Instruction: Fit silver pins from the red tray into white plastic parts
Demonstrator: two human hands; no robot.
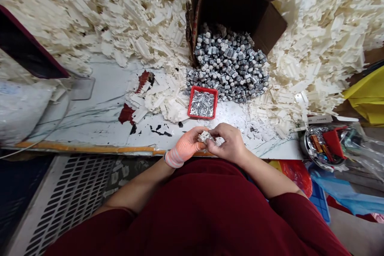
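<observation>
White plastic piece (206, 137), apparently a connector housing, pinched between the gloved left hand (186, 145) and bare right hand (228, 144), held over the white table (90, 124) edge, just below a red tray (203, 89) of silver pins (202, 103).

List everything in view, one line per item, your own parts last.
cardboard box: one, brown, top centre, tipped open
grey metal parts: hundreds, grey, spilling from the box
white plastic pieces: many, off-white, heaped around the box
red tray: one, red, below the grey parts
metal pins: many, silver, in the red tray
white-veined worktop: one, white, centre left
foil-lined tub: one, silver, right edge
yellow cloth: one, yellow, right edge
blue crate: one, blue, lower right
slotted grille: one, grey, lower left
held white piece: one, white, between the hands
left hand: one, peach glove, gripping the held white piece
right hand: one, bare, gripping the held white piece
shirt: one, maroon, bottom centre
</observation>
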